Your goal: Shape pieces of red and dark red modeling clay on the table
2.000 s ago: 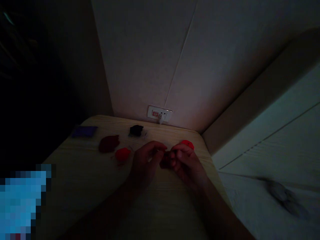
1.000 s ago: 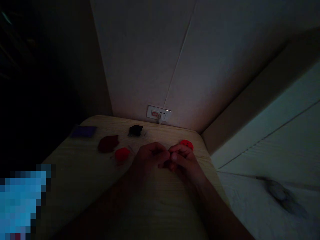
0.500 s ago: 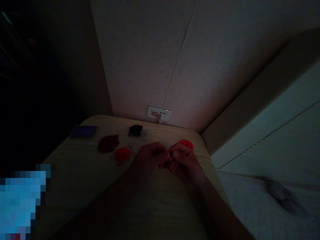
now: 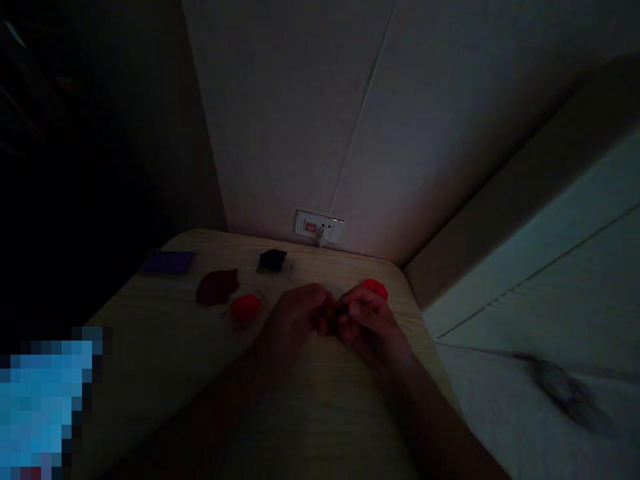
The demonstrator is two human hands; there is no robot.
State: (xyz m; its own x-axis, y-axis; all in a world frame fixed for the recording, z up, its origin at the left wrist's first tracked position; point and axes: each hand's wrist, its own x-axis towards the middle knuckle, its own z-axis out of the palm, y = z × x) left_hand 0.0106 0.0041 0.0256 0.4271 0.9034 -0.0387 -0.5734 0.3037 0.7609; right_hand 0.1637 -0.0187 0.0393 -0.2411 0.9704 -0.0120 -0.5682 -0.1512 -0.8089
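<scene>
My right hand [image 4: 373, 320] pinches a small black lump [image 4: 343, 309], perhaps modelling clay, between thumb and forefinger. Close against it, my left hand [image 4: 300, 310] has its fingers curled; whether anything lies in them is hidden in the dim light. Just behind my right hand is a flat, round red piece [image 4: 375, 288] with small dark marks, partly covered by the fingers. To the left of my left hand lie a bright red lump [image 4: 245, 307], a dark red flattened piece [image 4: 218, 287] and a larger black lump [image 4: 273, 261].
A purple packet [image 4: 169, 262] rests at the left edge of the wooden table [image 4: 320, 413]. Behind the table, a wall socket [image 4: 319, 227] holds a plug. A pale panel [image 4: 530, 220] stands along the right side. A blurred-out blue area [image 4: 45, 400] fills the lower left corner.
My left thumb and fingertips have drawn back slightly from the black lump, which now shows more plainly in my right hand. The pieces on the table have not moved.
</scene>
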